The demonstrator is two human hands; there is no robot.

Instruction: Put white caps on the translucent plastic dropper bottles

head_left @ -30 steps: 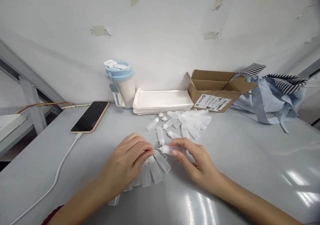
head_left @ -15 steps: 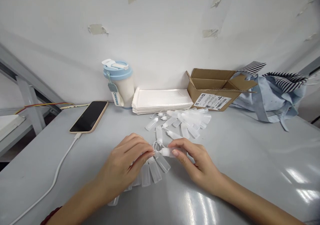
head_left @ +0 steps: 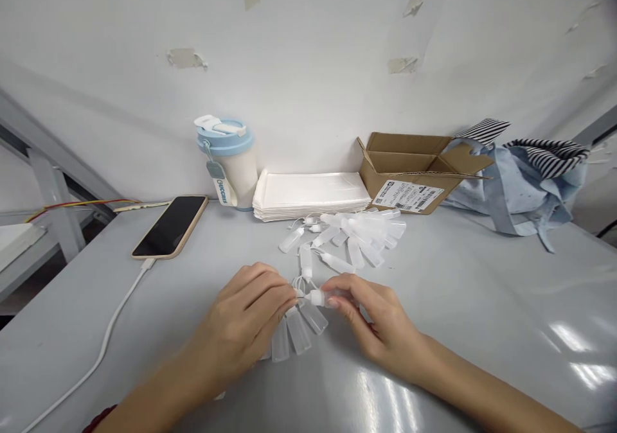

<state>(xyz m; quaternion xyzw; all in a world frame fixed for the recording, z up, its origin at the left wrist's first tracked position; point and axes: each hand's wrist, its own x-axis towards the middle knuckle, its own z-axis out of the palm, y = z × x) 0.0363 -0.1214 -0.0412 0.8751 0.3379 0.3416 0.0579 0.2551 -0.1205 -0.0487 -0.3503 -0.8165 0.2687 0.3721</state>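
My right hand pinches a small translucent squeeze bottle lying sideways, its white neck and thin tip pointing left. Facing that tip, the fingers of my left hand are pressed together; what they grip at the thin metal-looking piece is too small to make out. Thin white loops stand just behind the bottle's tip. Several similar bottles lie fanned out beside and partly beneath my left hand. Farther back is a heap of more such bottles, and a single bottle lies between heap and hands.
A stack of white trays or packets is by the wall, between a lidded cup and an open cardboard box. At far right sits a light blue cloth bag. A phone with a white cable lies left on the grey table.
Both hands stay at the bottle. My left hand has shifted slightly down, covering more of the fanned bottles. The view has moved slightly.
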